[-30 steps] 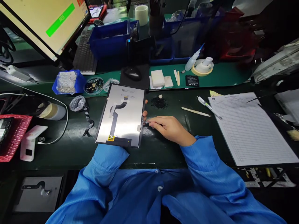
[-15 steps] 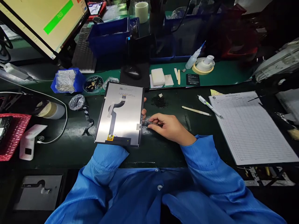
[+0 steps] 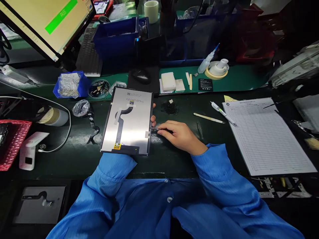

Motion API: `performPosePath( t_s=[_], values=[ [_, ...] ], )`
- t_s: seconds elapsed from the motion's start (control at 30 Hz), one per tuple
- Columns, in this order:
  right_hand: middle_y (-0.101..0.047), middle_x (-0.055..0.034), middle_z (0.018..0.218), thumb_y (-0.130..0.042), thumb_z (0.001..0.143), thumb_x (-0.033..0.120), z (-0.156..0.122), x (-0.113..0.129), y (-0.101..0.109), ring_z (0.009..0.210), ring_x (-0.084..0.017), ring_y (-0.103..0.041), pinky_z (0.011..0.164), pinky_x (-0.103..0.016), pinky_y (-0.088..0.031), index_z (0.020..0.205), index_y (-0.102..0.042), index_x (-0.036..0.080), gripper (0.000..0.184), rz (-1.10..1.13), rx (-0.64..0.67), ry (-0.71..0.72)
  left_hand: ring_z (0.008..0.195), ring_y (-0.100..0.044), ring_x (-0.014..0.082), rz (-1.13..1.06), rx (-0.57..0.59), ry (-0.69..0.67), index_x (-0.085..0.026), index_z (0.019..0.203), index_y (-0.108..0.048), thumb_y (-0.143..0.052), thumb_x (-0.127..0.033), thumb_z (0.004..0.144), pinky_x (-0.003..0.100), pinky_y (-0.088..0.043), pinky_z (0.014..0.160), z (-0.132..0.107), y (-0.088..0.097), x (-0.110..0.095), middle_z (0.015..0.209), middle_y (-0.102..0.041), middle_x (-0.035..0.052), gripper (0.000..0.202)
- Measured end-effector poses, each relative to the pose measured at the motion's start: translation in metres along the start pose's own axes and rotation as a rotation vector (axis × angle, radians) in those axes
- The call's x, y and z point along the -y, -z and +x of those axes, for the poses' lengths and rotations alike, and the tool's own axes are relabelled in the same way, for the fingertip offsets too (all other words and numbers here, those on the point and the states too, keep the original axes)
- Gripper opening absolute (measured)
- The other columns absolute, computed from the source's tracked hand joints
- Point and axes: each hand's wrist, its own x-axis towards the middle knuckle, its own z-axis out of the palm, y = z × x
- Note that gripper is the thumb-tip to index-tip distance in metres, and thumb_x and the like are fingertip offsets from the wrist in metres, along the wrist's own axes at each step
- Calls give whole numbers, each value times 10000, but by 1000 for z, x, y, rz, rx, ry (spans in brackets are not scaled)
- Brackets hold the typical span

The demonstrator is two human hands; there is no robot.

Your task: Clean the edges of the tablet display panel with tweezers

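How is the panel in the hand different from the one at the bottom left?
The held panel looks bright silver; the lower panel looks dull grey. The left hand grips the held panel; no hand touches the lower panel. Both carry a dark, bent strip.

The single head-worn camera looks forward and down on the workbench close below.

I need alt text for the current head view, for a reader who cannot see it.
A person's left hand, mostly hidden, holds a silver-backed panel above a dark workbench, while the right hand holds a thin metal tool at the panel's right edge. Lined paper lies at right; a monitor at upper left shows a green PASS bar.
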Motion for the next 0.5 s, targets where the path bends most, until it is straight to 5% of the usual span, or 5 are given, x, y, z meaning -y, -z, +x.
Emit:
performPosePath(
  t_s=[0.23,0.37,0.5],
  values=[
    [-766,-14,907,-714,935,304,-2,-3,0,748,-173,-687,663,-285,-502,1064,-759,238,151,48,14,-107,787,-646,272,19,6,-6,-137,1603,-342,-438,-704,866,394,-549,702,-1,0,-2,896,-688,136,935],
    [-762,-43,969,-613,1003,273,-1,-2,1,869,-195,-696,783,-318,-510,1011,-774,227,168,-28,-16,11,804,-643,283,10,-9,-13,-153,1598,-370,-457,-679,874,384,-548,663,-1,1,0,904,-696,136,899],
    [-767,-26,918,-639,984,290,-1,0,1,786,-183,-696,719,-303,-513,1044,-760,237,145,-9,11,-73,785,-630,278,-23,-61,-40,-161,1591,-381,-464,-675,878,385,-547,663,0,-1,4,889,-695,127,884]
  ],
)
